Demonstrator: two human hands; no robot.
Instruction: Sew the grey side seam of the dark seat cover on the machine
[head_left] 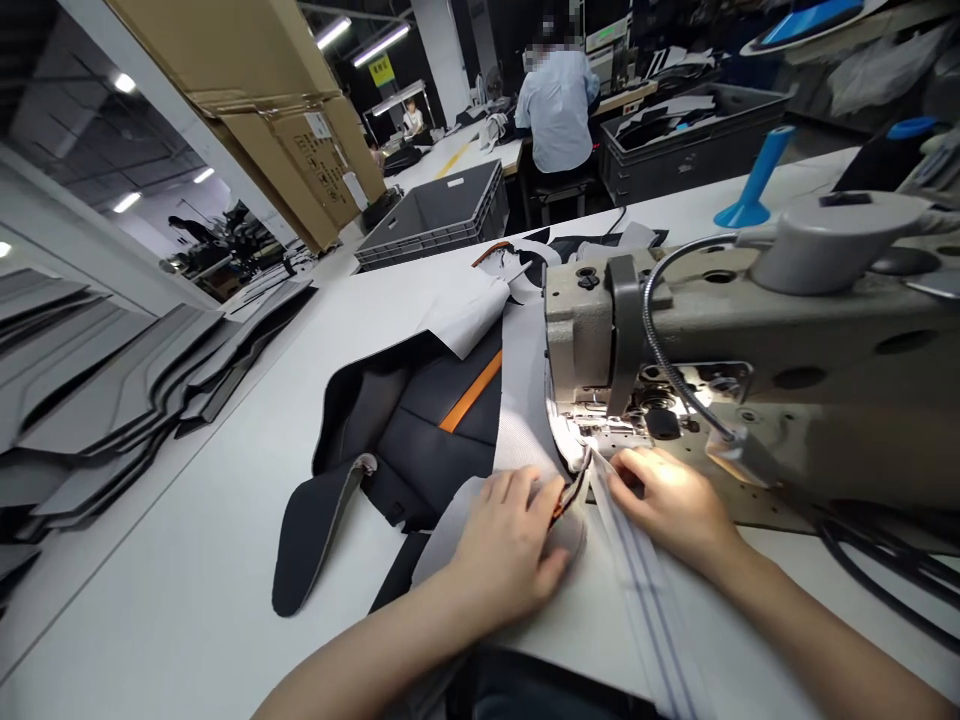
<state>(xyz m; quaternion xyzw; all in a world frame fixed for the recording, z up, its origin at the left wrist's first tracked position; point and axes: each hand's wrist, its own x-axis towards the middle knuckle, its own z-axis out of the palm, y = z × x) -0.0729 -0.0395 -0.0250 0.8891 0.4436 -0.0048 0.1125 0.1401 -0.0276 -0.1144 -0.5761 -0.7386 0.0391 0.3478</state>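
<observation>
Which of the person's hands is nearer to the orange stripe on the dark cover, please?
Left. The left hand lies flat on the grey fabric just below and right of the orange stripe. The right hand rests farther right, beyond the seam, beside the sewing machine.

The sewing machine sits at three o'clock on the table. The cloth lies left of it, stacked pieces at nine o'clock, a bin at twelve.

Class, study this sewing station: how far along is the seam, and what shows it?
Done: little can be told; no finished stitching shows. In hand: the left hand presses the grey fabric panel flat while the right hand guides its edge under the sewing machine. Left: the strip trailing toward the person looks unfed.
</observation>
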